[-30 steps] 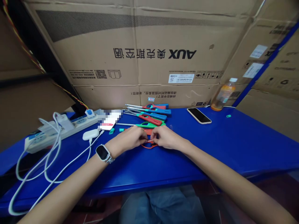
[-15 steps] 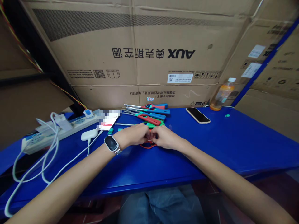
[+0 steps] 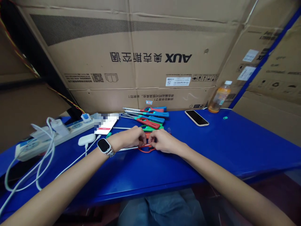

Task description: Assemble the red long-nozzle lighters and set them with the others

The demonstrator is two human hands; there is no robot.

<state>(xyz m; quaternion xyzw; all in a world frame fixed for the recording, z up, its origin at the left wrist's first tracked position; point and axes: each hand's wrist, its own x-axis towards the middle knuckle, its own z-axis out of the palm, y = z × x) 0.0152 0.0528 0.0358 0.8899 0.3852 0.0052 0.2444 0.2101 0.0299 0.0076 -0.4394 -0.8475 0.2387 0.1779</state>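
Note:
Both of my hands meet over a red long-necked lighter [image 3: 146, 148] lying on the blue table [image 3: 211, 147]. My left hand [image 3: 131, 138], with a smartwatch [image 3: 103, 146] on its wrist, is closed on the lighter's neck end, and the metal tube sticks out to the left under it. My right hand [image 3: 162, 141] pinches the red handle from the right. Just behind my hands lies a pile of more lighters [image 3: 148, 116] in red, blue and green.
A white power strip [image 3: 47, 135] with plugs and loose white cables sits at the left, with a white charger puck [image 3: 86, 139] and a phone [image 3: 105, 125] near it. Another phone [image 3: 196, 117] and an orange drink bottle [image 3: 218, 97] stand at the back right. Cardboard boxes [image 3: 141, 56] wall off the back.
My hands stayed together on the red lighter and shifted slightly. The lighter's metal tube now shows under my left hand. The camera tilted a little.

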